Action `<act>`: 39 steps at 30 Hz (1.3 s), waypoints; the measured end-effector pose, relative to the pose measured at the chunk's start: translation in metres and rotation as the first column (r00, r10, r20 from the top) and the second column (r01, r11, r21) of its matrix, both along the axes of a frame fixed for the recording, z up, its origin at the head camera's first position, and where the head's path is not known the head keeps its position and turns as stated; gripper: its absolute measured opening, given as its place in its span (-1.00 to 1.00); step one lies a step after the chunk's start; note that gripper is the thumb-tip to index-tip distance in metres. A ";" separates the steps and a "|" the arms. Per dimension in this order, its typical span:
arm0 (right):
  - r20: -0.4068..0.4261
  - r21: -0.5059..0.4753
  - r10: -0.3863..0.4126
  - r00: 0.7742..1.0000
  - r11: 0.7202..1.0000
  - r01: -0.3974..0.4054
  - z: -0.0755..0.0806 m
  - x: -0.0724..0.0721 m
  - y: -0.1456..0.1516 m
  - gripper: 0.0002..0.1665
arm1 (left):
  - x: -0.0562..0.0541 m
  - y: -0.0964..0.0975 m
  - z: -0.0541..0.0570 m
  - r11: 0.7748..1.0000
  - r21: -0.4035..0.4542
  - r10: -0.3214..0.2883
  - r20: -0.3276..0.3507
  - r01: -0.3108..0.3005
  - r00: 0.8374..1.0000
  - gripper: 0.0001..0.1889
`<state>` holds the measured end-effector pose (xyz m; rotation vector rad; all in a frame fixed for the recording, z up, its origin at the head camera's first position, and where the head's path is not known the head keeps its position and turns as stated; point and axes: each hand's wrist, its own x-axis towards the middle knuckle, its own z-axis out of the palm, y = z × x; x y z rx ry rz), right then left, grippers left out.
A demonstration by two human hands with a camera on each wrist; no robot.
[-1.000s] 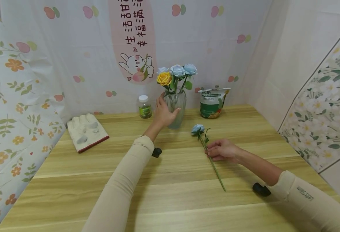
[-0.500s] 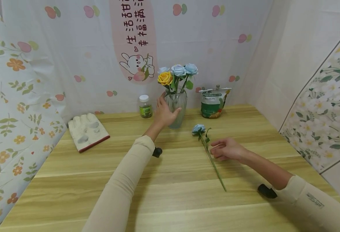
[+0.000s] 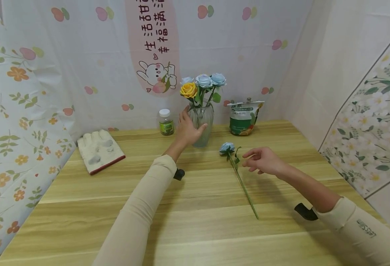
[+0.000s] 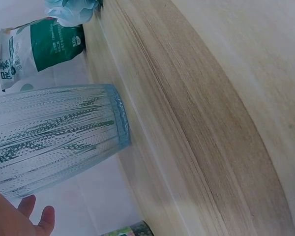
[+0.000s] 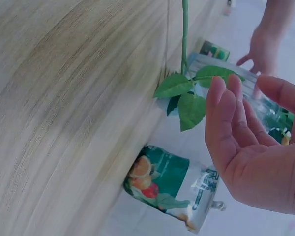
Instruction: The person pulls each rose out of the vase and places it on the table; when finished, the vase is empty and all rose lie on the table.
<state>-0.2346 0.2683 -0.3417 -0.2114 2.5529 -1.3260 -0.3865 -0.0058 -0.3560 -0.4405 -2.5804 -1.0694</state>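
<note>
A ribbed clear glass vase stands upright at the back, holding several light blue roses and one yellow rose. My left hand is at the vase's left side with its fingers spread, the thumb lying across the glass. In the left wrist view the fingers extend past the vase rather than wrapping it. A single light blue rose lies on the table, its green stem pointing towards me. Just right of its stem, my right hand hovers, fingers loosely bent and holding nothing.
A white-capped jar stands left of the vase. Right of it is a green and white pouch closed with a clip. A cream work glove lies at the table's left. Printed cloth hangs behind.
My right hand has let go of the rose's stem, drawn away to the right and risen above the table. The rose stays lying there. My left hand remains at the vase.
</note>
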 end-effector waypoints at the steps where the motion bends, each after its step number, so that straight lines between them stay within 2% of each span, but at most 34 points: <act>1: 0.002 0.002 -0.004 1.000 1.000 0.004 0.001 0.000 -0.001 -0.52 | 0.000 0.000 0.000 1.000 0.000 0.000 0.004 0.000 1.000 0.04; 5: 0.015 -0.021 -0.017 1.000 1.000 0.017 0.001 0.000 -0.003 -0.49 | -0.001 0.000 0.000 1.000 -0.005 0.007 0.007 -0.007 1.000 0.04; 10: 0.039 -0.098 -0.022 0.999 0.995 0.026 0.001 0.000 -0.013 -0.49 | -0.002 0.000 0.000 1.000 -0.015 0.013 0.007 -0.013 1.000 0.05; 14: 0.016 -0.115 -0.019 1.000 0.993 0.021 0.003 0.000 -0.023 -0.53 | -0.003 -0.002 0.003 1.000 -0.019 0.005 0.005 -0.005 1.000 0.07; 18: -0.017 -0.112 -0.032 0.999 0.993 0.030 0.006 -0.006 -0.031 -0.54 | -0.004 -0.005 0.006 1.000 -0.024 -0.014 -0.003 0.013 1.000 0.08; 24: -0.030 -0.140 -0.108 0.994 0.985 0.103 0.008 -0.017 -0.044 -0.59 | -0.006 -0.009 0.007 0.999 -0.025 -0.024 -0.018 0.024 1.000 0.11; 31: -0.090 -0.160 -0.123 0.988 0.981 0.107 0.014 -0.029 -0.056 -0.63 | -0.009 -0.010 0.006 1.000 -0.011 -0.020 -0.003 0.020 1.000 0.13; 39: -0.211 -0.196 -0.118 0.970 0.978 0.076 0.035 -0.040 -0.071 -0.69 | -0.007 -0.005 0.009 0.999 0.043 -0.011 0.014 0.010 1.000 0.12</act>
